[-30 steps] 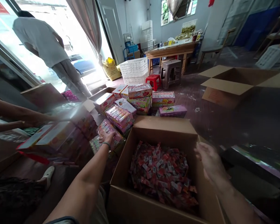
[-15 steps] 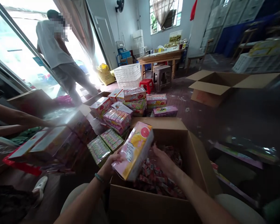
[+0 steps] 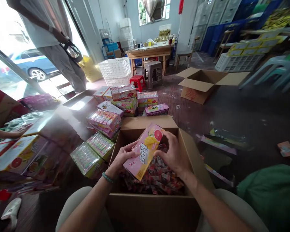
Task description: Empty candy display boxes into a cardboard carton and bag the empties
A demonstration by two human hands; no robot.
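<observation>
A pink and yellow printed candy box (image 3: 146,151) with a grapefruit picture is held tilted over a large open carton (image 3: 154,201). My left hand (image 3: 124,158) grips its left side, fingers over the edge. At its upper right end, my right hand (image 3: 170,151) has thumb and fingers closed around the corner. Under the box, many small red wrapped candies (image 3: 159,177) fill the carton's bottom. Part of the heap is hidden by the box and my hands.
Left of the carton lie green candy packs (image 3: 93,154) and stacked pink packs (image 3: 105,121). Another person's hand (image 3: 21,130) rests by boxes at far left. A person (image 3: 60,58) stands near the doorway. An open carton (image 3: 200,85) and green sack (image 3: 270,196) are to the right.
The view has swung right. The candy box is lower and turned more face-up, and my right hand has come from beside it onto its upper end. The standing person now holds a dark object.
</observation>
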